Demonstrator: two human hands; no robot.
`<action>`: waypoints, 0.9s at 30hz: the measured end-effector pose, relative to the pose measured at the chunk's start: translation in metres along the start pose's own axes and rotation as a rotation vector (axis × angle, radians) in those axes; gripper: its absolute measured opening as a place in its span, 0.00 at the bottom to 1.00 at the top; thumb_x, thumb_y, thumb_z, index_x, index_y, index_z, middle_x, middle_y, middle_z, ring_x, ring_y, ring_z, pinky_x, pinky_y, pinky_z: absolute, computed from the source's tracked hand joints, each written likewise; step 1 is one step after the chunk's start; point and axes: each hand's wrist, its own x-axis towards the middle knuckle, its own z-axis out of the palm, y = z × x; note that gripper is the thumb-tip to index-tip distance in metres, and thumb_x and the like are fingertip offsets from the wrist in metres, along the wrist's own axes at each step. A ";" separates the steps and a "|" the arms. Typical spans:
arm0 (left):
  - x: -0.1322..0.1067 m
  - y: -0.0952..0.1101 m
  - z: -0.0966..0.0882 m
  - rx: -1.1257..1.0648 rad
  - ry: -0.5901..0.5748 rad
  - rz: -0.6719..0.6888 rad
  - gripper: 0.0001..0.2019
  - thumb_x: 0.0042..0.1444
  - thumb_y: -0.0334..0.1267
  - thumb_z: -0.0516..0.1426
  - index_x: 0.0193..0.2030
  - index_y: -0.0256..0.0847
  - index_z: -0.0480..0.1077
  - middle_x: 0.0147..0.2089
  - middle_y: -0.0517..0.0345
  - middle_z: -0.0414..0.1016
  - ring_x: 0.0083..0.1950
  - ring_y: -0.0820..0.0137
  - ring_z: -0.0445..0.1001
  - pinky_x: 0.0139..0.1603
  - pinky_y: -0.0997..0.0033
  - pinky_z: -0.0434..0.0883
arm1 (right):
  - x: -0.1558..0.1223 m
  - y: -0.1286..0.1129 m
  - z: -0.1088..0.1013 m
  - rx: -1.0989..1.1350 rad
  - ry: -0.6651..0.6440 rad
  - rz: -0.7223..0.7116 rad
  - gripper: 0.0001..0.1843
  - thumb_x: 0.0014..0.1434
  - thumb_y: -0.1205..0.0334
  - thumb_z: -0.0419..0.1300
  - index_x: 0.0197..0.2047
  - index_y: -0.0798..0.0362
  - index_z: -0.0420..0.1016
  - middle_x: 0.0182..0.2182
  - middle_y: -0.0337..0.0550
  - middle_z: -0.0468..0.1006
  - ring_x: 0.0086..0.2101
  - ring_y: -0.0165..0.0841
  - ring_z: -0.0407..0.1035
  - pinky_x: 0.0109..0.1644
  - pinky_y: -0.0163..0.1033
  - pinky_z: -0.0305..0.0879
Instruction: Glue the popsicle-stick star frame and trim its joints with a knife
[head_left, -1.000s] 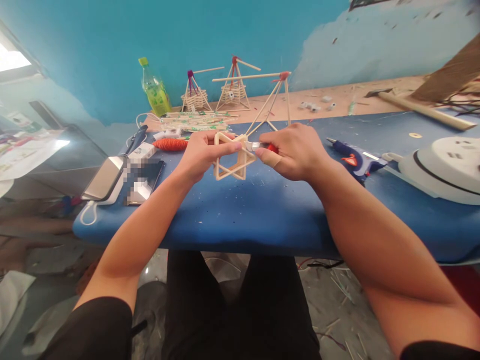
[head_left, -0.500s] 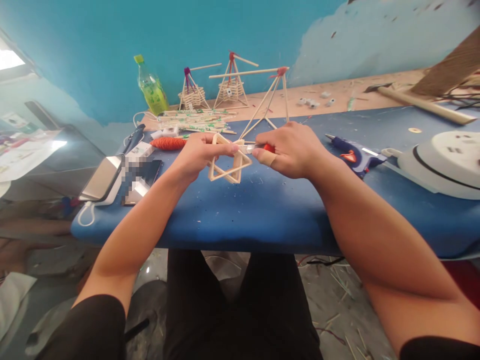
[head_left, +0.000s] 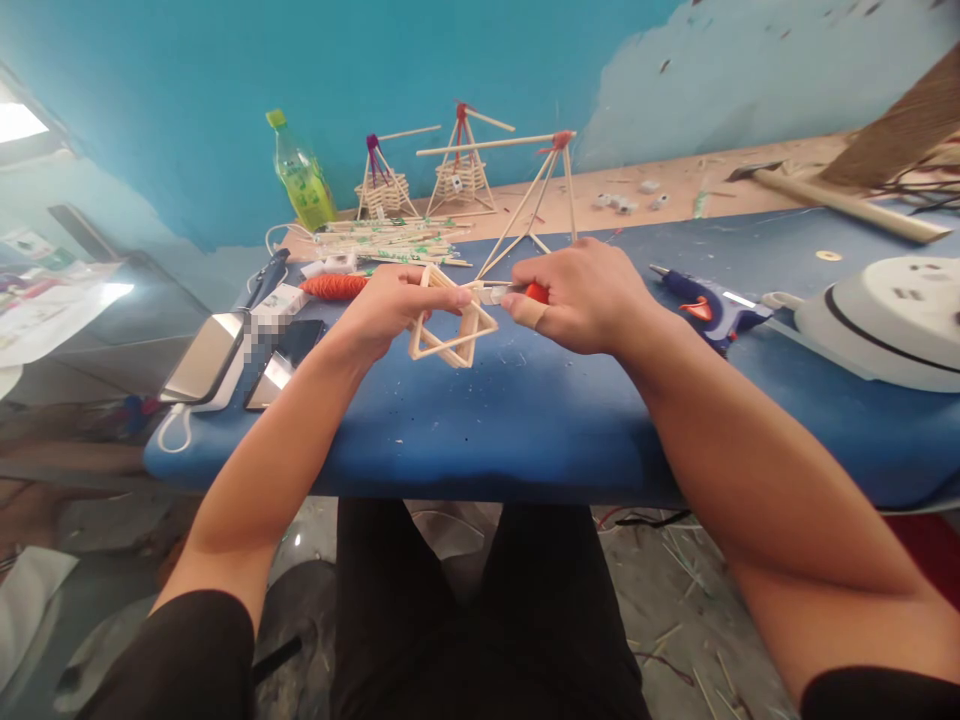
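Stick frame [head_left: 466, 328] has slid a bit left vs. a sec ago, & left hand [head_left: 394, 305] went w/ it; right hand [head_left: 577, 298] has hardly budged. Nearest is a pair of dark trousers [head_left: 480, 620], then the near edge of the blue table [head_left: 480, 440]. Near left: a pale phone [head_left: 206, 355] & a dark phone [head_left: 300, 340], part of that bit pixelated.

Star-shaped frame's held up over the middle of the table, tilted. Left fingers & thumb are clamped on its left/upper side. Right hand is wrapped tight round a red-handled cutter [head_left: 537, 292], metal end pointing left at the frame's upper right corner; can't tell if it's touching, too small.

Bit farther, left: orange thread bundle [head_left: 334, 287] just beyond the left hand. Right side: blue glue gun [head_left: 709, 308], w/ a round white device [head_left: 892, 320] next to it.

Farther still, pile of loose sticks [head_left: 397, 240] left of ctr, tall stick pyramid [head_left: 568, 195] w/ red-tied top, then a purple-topped model [head_left: 382, 190], a red-topped model [head_left: 459, 180] & a yellow-green bottle [head_left: 306, 180] by the far blue wall [head_left: 525, 60].
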 end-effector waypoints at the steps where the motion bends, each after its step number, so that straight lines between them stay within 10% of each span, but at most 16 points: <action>1: 0.000 0.000 0.000 -0.006 0.000 -0.007 0.15 0.46 0.52 0.77 0.30 0.43 0.86 0.34 0.52 0.86 0.36 0.66 0.77 0.36 0.64 0.65 | 0.000 -0.001 0.001 -0.001 0.012 0.005 0.15 0.64 0.46 0.57 0.30 0.46 0.68 0.27 0.45 0.72 0.33 0.42 0.66 0.40 0.45 0.46; 13: -0.006 0.006 0.010 -0.022 -0.148 -0.062 0.16 0.44 0.49 0.78 0.33 0.41 0.88 0.36 0.50 0.87 0.38 0.65 0.78 0.39 0.64 0.69 | 0.008 0.037 -0.001 0.228 0.266 0.129 0.21 0.72 0.49 0.51 0.28 0.45 0.55 0.26 0.43 0.63 0.31 0.37 0.53 0.40 0.49 0.47; 20: 0.004 -0.004 0.018 -0.160 0.154 0.059 0.21 0.39 0.52 0.79 0.35 0.43 0.85 0.33 0.59 0.81 0.36 0.70 0.73 0.38 0.66 0.66 | 0.001 0.015 0.011 0.400 0.219 -0.169 0.22 0.68 0.43 0.50 0.27 0.45 0.51 0.23 0.38 0.54 0.27 0.35 0.49 0.37 0.47 0.46; 27: 0.001 0.000 0.019 -0.186 0.211 0.061 0.20 0.36 0.50 0.79 0.33 0.42 0.86 0.30 0.61 0.77 0.33 0.72 0.68 0.37 0.67 0.66 | 0.004 0.007 0.019 0.301 0.185 -0.184 0.24 0.66 0.37 0.47 0.27 0.45 0.54 0.21 0.38 0.56 0.26 0.35 0.47 0.37 0.47 0.45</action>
